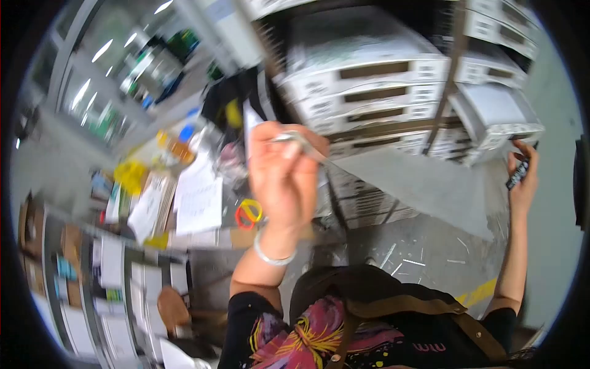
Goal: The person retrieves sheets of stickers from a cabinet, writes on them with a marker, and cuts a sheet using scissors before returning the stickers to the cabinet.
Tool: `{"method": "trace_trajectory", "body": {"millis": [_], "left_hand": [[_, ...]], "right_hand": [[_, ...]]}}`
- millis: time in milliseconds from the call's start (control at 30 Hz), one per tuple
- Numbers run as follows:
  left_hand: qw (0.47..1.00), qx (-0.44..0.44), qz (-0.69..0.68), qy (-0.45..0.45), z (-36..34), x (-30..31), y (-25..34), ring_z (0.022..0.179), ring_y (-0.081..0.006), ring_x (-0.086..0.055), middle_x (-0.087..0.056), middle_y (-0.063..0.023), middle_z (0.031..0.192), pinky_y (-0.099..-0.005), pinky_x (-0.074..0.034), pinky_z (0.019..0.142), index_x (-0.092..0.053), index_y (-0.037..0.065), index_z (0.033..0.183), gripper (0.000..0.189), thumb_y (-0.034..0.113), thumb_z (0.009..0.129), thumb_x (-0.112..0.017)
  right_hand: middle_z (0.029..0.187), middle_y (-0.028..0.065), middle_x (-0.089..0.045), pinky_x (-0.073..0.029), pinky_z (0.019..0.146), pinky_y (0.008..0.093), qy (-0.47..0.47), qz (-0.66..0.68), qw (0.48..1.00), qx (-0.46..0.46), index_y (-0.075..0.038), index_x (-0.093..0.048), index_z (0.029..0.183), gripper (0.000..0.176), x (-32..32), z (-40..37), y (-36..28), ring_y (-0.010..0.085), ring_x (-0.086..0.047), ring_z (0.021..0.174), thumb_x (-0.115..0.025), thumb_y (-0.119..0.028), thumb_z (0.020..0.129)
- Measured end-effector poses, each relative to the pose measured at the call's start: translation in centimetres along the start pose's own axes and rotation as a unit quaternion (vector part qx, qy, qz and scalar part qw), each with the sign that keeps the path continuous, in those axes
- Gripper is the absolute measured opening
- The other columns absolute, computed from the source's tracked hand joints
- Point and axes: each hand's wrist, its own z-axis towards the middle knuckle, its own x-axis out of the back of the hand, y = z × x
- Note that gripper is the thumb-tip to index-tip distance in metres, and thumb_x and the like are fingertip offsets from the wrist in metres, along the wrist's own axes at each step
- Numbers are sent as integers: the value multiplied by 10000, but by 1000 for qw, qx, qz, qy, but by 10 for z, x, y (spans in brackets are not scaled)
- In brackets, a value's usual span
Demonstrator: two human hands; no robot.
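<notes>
Both hands are closed: left hand (283,178) pinches the corner of a grey sheet (418,184) spanning toward right hand (525,184), which grips a dark marker (517,174); judged light, limp, best held at corners.

The left hand (283,178) pinches a thin, shiny metal piece (295,139), and a polished metal bangle (273,255) circles its wrist. The right hand (522,181) holds a glossy dark plastic marker (518,174). The boxes (369,74) look like matt white cardboard. The floor (424,246) is rough, scratched concrete.

L hand (283,181) grips thin silver tool (300,139), R hand (527,192) holds dark marker (517,174).
</notes>
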Motion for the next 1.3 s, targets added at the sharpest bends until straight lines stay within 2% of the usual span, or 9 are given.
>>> {"method": "trace_trajectory", "body": {"millis": [300,433,633,667,800,933,1100,1200,1300], "left_hand": [[980,9,38,194,-73,72,46,665,-156,-353,-411,-37,686,-329,-345,693,-433,101,923,107,78,840,-497],[967,-23,-15,253,-90,109,89,693,-182,-405,-505,-81,756,-341,-356,704,-437,83,895,110,70,824,-520],[985,-65,28,157,-110,216,164,802,-186,-453,-539,-105,844,-337,-381,776,-435,95,889,85,103,837,-501],[938,-42,104,327,-119,219,174,1042,-213,-524,-573,-126,1103,-366,-421,919,-514,91,1098,204,175,916,-475],[908,223,145,323,-189,333,264,1245,-237,-484,-492,-105,1362,-389,-395,1050,-301,84,1480,594,474,1032,-307],[869,323,-60,370,-220,375,336,1165,-216,-548,-546,-109,1302,-378,-461,972,-422,-1,1383,562,427,1018,-416],[823,405,199,347,-230,450,350,964,-167,-633,-651,-93,1117,-309,-509,844,-577,-29,1197,315,77,905,-627],[828,374,224,353,-230,479,347,969,-162,-628,-649,-88,1119,-311,-509,844,-575,-27,1194,309,84,909,-618],[825,369,233,361,-231,492,341,996,-166,-622,-641,-88,1141,-319,-506,858,-546,-23,1226,341,67,903,-611]], "right_hand": [[1116,256,-638,-443,887,513,-316,369,837,252,-124,-387,951,636,-74,-53,-161,407,-622,1000,-875,-400,651],[982,192,-667,-515,662,434,-313,374,812,320,-80,-435,764,397,-125,-90,-228,343,-655,830,-819,-79,665],[889,147,-663,-514,610,374,-371,355,789,337,-76,-510,732,220,-180,-136,-316,288,-656,755,-708,-49,640],[898,137,-663,-508,601,345,-367,298,806,357,-120,-531,784,194,-187,-141,-332,271,-639,754,-657,-79,641],[915,121,-656,-472,615,282,-220,223,753,578,-214,-485,858,219,-247,-164,-455,219,-599,765,-608,-127,699],[933,112,-642,-450,679,281,-236,146,685,673,-220,-494,885,140,-310,-213,-515,214,-601,874,-581,-195,777],[855,74,-610,-442,686,297,-391,189,697,570,-161,-557,918,131,-375,-257,-548,221,-577,801,-604,-211,806],[799,71,-607,-447,663,305,-458,311,787,273,-87,-620,952,121,-384,-252,-565,176,-562,723,-559,-172,891],[794,73,-626,-462,678,306,-573,444,679,-116,-19,-662,983,189,-405,-233,-587,138,-573,726,-527,-144,942]]}}
